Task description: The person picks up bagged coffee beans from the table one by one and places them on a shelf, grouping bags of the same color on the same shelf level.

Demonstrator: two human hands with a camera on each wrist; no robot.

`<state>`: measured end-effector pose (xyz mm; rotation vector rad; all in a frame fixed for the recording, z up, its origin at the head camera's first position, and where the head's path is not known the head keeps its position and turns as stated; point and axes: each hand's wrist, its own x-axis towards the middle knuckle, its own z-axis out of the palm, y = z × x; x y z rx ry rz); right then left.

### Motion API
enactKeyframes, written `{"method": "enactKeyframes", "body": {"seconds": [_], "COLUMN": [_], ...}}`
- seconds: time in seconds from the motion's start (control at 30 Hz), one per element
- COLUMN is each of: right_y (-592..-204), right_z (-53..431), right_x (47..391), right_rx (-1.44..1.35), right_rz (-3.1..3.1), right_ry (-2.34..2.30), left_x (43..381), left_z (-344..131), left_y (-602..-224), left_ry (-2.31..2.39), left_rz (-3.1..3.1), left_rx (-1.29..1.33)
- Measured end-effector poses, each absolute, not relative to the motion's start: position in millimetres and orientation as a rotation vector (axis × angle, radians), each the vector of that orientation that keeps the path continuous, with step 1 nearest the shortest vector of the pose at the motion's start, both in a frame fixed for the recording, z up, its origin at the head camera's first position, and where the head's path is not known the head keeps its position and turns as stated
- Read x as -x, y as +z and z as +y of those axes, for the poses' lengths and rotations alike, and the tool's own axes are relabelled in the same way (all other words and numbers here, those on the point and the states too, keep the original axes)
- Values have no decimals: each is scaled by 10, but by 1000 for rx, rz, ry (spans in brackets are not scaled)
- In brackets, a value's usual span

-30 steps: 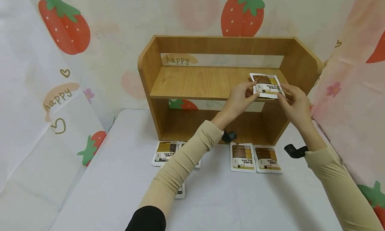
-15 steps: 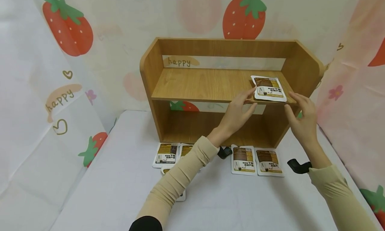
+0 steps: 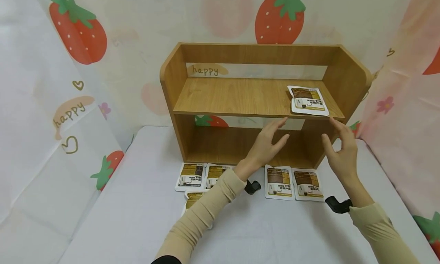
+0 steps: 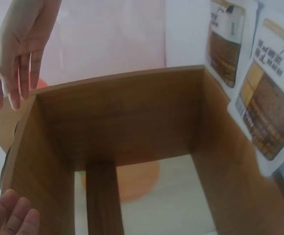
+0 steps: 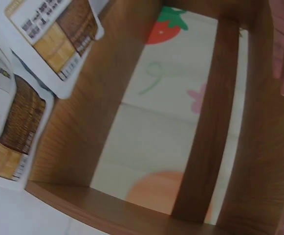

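A flat white packet (image 3: 309,101) with brown and yellow print lies on the right part of the upper shelf of a wooden two-tier rack (image 3: 220,97). My left hand (image 3: 264,148) hovers in front of the lower compartment with its fingers extended, touching nothing. To its right, my right hand (image 3: 342,153) is raised just below the shelf's front edge, its fingers apart and holding nothing. In the left wrist view, fingertips of my left hand (image 4: 12,215) show at the lower left, and the right hand (image 4: 24,49) hangs above.
Two more packets, one (image 3: 279,182) beside another (image 3: 308,184), lie on the white tablecloth (image 3: 275,233) before the rack's right side. Further packets (image 3: 191,175) lie at the front left, partly hidden by the left sleeve (image 3: 206,214). A strawberry-printed backdrop (image 3: 137,34) stands behind.
Both hands have let go of the packet on the upper shelf and drawn back down towards me. The packet now lies there untouched.
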<state>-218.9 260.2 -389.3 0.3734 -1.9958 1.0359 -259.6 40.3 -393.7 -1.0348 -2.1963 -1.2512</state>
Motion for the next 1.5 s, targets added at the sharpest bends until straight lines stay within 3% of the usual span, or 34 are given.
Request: {"method": "enactKeyframes", "body": {"seconds": [0.83, 1.27, 1.5], "right_y": [-4551, -4889, -4994], "right_z": [2661, 2965, 3063], "right_x": [2000, 1919, 1890], "right_rx": [-392, -381, -380], "right_rz": [-2385, -2579, -2674], "right_ry": [1070, 1099, 1108], "left_x": [2281, 2113, 2072], "left_z": [446, 694, 809], "left_y": [-4655, -4888, -4981], "left_ry": [-1389, -1756, -1556], "left_rz": [-2513, -2687, -2819], "left_rx": [970, 883, 878]}}
